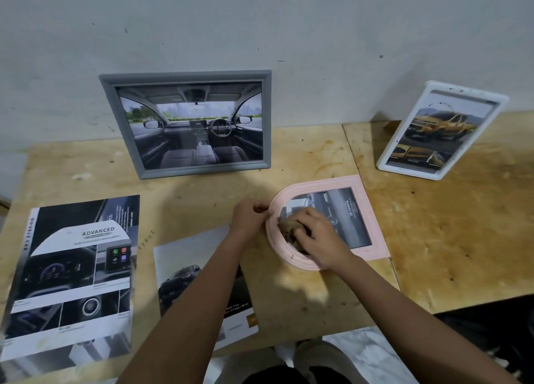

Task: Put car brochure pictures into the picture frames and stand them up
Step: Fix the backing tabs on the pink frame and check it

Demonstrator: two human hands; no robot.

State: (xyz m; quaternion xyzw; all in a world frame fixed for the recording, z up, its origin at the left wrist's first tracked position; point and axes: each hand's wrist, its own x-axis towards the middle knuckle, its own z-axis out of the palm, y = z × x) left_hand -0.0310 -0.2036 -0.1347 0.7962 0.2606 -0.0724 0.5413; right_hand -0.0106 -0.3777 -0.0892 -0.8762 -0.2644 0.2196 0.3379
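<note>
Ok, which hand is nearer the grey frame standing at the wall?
Left. The left hand pinches the pink frame at its arched rim, in front of the grey frame; the right hand is farther right, holding a brown cloth on its glass.

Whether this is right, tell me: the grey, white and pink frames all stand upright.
Wrong: the head view shows the pink frame lying flat on the table, right hand pressing a brown wad on it. Grey frame and white frame do stand.
</note>
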